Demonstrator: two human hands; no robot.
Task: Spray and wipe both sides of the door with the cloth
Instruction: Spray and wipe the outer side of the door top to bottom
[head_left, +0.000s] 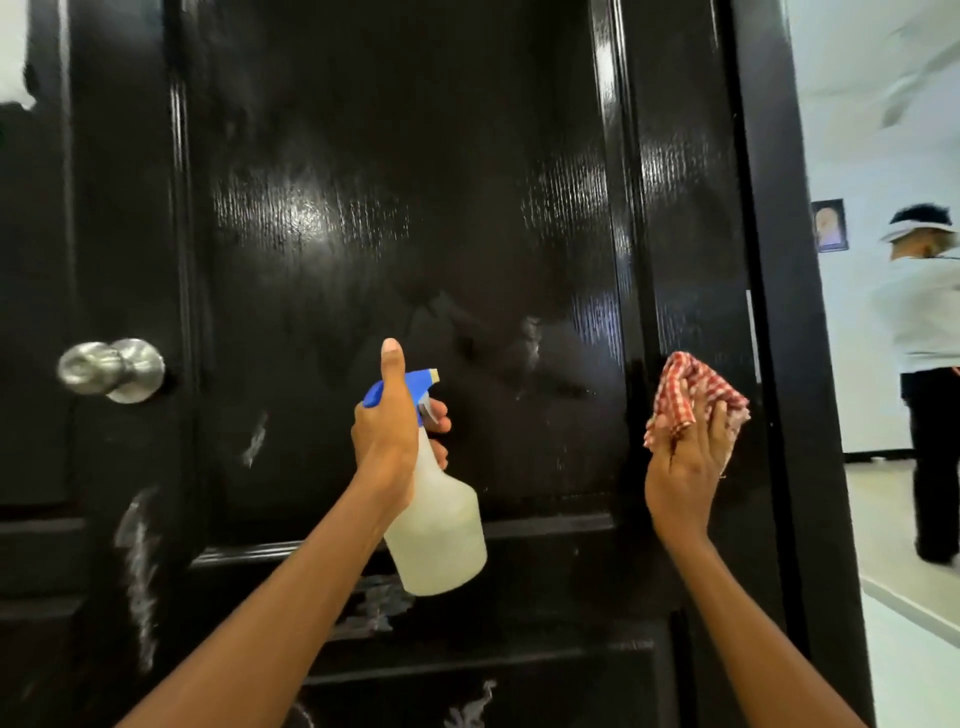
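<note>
A glossy black panelled door (395, 218) fills most of the view, with whitish smears on its lower left and bottom panels. My left hand (389, 426) grips the neck of a translucent spray bottle (441, 525) with a blue trigger head, nozzle aimed at the door, thumb raised. My right hand (685, 467) holds a bunched red-and-white checked cloth (691, 389) against the door's right stile.
A round silver doorknob (111, 370) sticks out at the left. The door's right edge (779, 312) borders an open passage with a pale tiled floor. Another person (930, 364) in a white top stands there, back turned, near a white wall with a framed picture (829, 225).
</note>
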